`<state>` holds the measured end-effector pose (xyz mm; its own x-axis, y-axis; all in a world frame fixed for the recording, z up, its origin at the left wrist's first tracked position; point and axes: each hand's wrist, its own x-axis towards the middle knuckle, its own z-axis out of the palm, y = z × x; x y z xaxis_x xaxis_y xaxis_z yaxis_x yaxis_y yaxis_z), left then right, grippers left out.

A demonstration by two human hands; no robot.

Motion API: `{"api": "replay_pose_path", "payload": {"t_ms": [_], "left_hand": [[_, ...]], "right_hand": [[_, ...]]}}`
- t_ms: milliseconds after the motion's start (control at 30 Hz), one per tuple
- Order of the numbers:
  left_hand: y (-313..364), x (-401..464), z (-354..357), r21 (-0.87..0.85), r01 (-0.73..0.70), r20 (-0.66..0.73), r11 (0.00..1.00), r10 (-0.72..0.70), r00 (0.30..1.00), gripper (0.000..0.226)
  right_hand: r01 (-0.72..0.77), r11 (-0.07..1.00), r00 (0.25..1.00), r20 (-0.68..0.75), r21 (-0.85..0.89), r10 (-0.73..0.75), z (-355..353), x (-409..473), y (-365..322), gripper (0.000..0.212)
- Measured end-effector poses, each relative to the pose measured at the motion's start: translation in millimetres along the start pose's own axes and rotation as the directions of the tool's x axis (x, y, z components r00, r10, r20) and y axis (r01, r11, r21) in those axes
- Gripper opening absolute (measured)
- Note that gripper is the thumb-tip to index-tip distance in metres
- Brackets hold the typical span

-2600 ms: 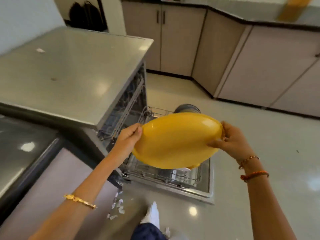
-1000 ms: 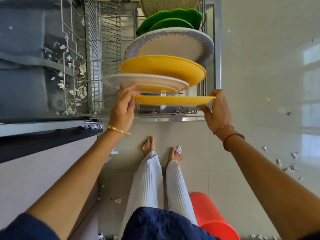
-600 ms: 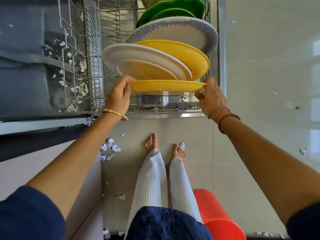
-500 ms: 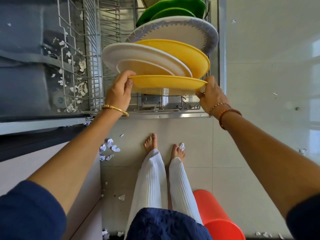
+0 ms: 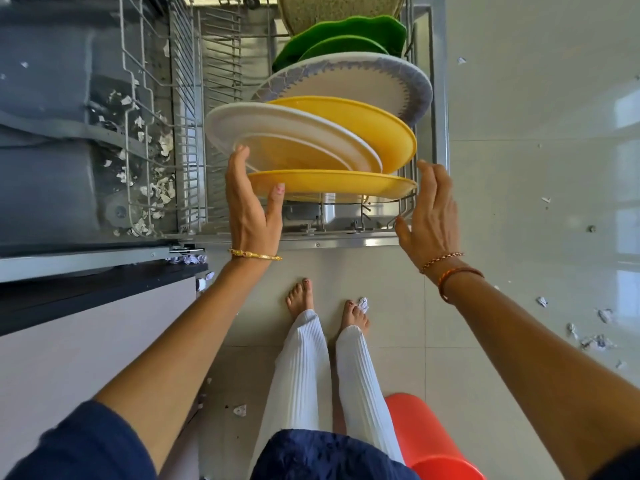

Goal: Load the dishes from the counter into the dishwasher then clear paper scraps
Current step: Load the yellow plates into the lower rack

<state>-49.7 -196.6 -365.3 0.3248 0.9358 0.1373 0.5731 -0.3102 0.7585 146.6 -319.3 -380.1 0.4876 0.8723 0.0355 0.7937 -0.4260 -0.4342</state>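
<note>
A yellow plate [image 5: 332,183] stands at the near end of the pulled-out dishwasher rack [image 5: 405,206]. My left hand [image 5: 252,206] grips its left edge, thumb in front and fingers behind, fingertips against a white plate [image 5: 277,133]. My right hand [image 5: 429,209] hovers just off the plate's right edge, fingers spread, holding nothing. Behind stand another yellow plate [image 5: 377,133], a patterned plate [image 5: 346,77] and green plates [image 5: 339,32]. Paper scraps [image 5: 156,188] lie in the dishwasher tub, and paper scraps [image 5: 588,341] are scattered on the floor to the right.
The open dishwasher door's edge [image 5: 311,242] runs just ahead of my bare feet [image 5: 301,296]. A red bin [image 5: 433,441] lies on the floor behind my right leg. A cabinet front [image 5: 86,341] rises at the left. A scrap [image 5: 363,303] lies by my right foot.
The yellow plate went from held over the dishwasher into the rack's front slot. In the last half second my right hand let go of its right edge; my left hand still holds it.
</note>
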Motion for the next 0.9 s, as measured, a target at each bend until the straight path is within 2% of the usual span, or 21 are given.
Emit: {"api": "replay_pose_path", "payload": {"t_ms": [133,333,500,633,767,900], "left_hand": [[-3.3,-7.6,0.5,0.051,-0.052,0.001,0.997,0.052,0.999,0.06],[-6.0,-12.2,2.8,0.148,-0.142,0.113,0.979,0.126,0.986,0.054],[-5.7,-9.5,-4.3,0.253,-0.124,0.19,0.959,0.077,0.979,0.057],[11.6,-14.2,-20.9,0.331,-0.123,0.258,0.936,0.036,0.966,0.068],[63.3,-3.6,-57.7,0.347,-0.251,0.308,0.903,0.143,0.941,0.063],[120.1,12.4,-85.4,0.23,-0.438,0.417,0.869,0.319,0.851,0.055]], "right_hand": [[0.116,0.993,0.991,-0.059,-0.009,-0.116,1.3,-5.5,-0.1,0.087],[0.159,0.985,0.986,-0.036,-0.061,-0.162,0.2,-10.0,-7.5,0.083],[0.081,0.99,0.997,0.021,-0.118,-0.079,1.6,-14.1,-19.3,0.087],[0.128,0.982,0.991,-0.012,-0.136,-0.131,-17.6,-16.2,-33.6,0.086],[0.108,0.992,0.991,-0.072,-0.066,-0.113,-79.6,-17.4,-70.9,0.066],[0.033,0.999,0.993,-0.114,0.025,-0.03,-134.4,-24.9,-102.9,0.059]]}}
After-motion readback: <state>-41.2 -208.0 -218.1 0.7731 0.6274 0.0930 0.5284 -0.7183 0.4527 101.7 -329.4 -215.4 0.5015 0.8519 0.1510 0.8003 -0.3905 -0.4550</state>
